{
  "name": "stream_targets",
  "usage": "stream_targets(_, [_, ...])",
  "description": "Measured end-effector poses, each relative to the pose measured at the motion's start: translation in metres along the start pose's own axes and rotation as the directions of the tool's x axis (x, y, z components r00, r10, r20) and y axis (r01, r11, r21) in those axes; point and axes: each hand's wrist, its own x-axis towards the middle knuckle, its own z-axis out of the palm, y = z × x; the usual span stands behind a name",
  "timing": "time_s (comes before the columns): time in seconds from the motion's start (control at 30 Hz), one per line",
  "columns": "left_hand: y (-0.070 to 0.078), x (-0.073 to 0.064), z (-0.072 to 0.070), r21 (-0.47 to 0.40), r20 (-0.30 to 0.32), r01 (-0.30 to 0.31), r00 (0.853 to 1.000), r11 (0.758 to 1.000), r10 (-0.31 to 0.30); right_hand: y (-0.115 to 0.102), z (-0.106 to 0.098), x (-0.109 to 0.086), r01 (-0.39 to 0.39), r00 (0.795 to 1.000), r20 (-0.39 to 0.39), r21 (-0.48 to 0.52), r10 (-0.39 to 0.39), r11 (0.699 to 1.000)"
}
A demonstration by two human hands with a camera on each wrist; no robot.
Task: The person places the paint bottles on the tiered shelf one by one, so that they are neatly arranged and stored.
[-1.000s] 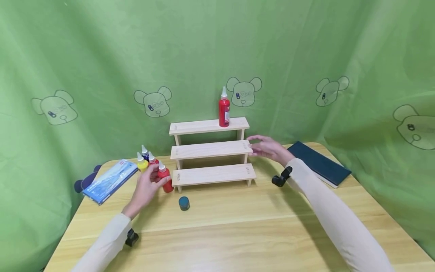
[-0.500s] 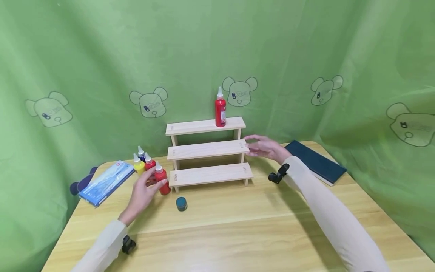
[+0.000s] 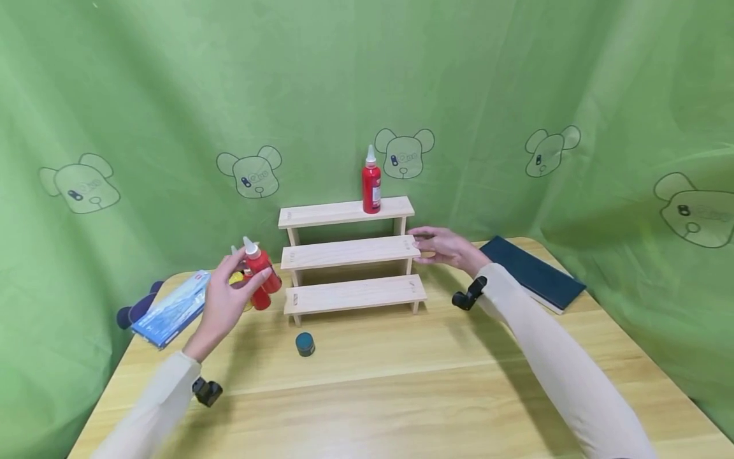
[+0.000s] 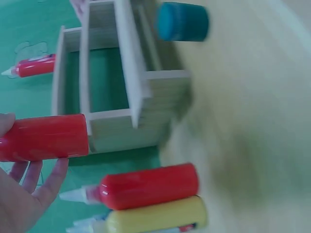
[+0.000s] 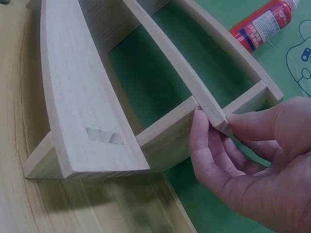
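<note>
My left hand (image 3: 223,299) holds a red paint bottle (image 3: 264,271) with a white nozzle, tilted and raised off the table. In the left wrist view, thumb and fingers are around this bottle. Below it stand another red bottle (image 4: 150,185) and a yellow bottle (image 4: 158,216); a further bottle behind them is mostly hidden. My right hand (image 3: 450,250) pinches the right end of the middle step of a three-tier wooden rack (image 3: 352,252), thumb on one face and fingers on the other in the right wrist view. One red bottle (image 3: 371,190) stands upright on the top step.
A small teal-lidded jar (image 3: 305,344) stands in front of the rack. To the left lie a blue flat box (image 3: 172,312) and a purple object (image 3: 137,309). A dark green book (image 3: 530,274) lies at right. Green curtain (image 3: 321,83) hangs behind the table.
My left hand has lifted the front red bottle off the table, up and slightly left, tilting it. The right hand stays at the middle step. The view has shifted slightly.
</note>
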Motion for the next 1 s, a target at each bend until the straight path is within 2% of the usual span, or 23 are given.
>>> stream_targets(0.23, [0.025, 0.037, 0.005, 0.003, 0.033, -0.009, 0.999, 1.0, 0.009, 0.001, -0.002, -0.001, -0.001, 1.0, -0.002, 0.003, 0.001, 1.0])
stream_targets(0.5, [0.051, 0.076, 0.013, -0.101, 0.055, -0.008, 0.998, 0.995, 0.014, -0.001, -0.001, -0.003, 0.003, 1.0, 0.005, 0.001, -0.003, 1.0])
stream_targets(0.63, [0.058, 0.092, 0.015, -0.118, 0.108, 0.0, 0.994, 0.993, 0.013, -0.003, 0.004, -0.003, -0.015, 1.0, -0.007, -0.03, 0.015, 0.999])
stream_targets(0.77, [0.063, 0.11, 0.016, -0.088, 0.154, -0.003, 0.988, 0.996, 0.017, -0.009, 0.008, -0.004, -0.01, 1.0, -0.015, -0.112, 0.008, 0.994])
stream_targets(0.87, [0.066, 0.124, 0.019, -0.067, 0.169, -0.001, 0.986, 0.998, 0.012, -0.011, 0.007, -0.004, -0.002, 1.0, -0.016, -0.152, 0.0, 0.988])
stream_targets(1.0, [0.065, 0.138, 0.029, -0.08, 0.184, 0.005, 0.983, 0.997, 0.01, -0.009, 0.005, -0.002, -0.023, 0.999, -0.025, -0.146, 0.02, 0.989])
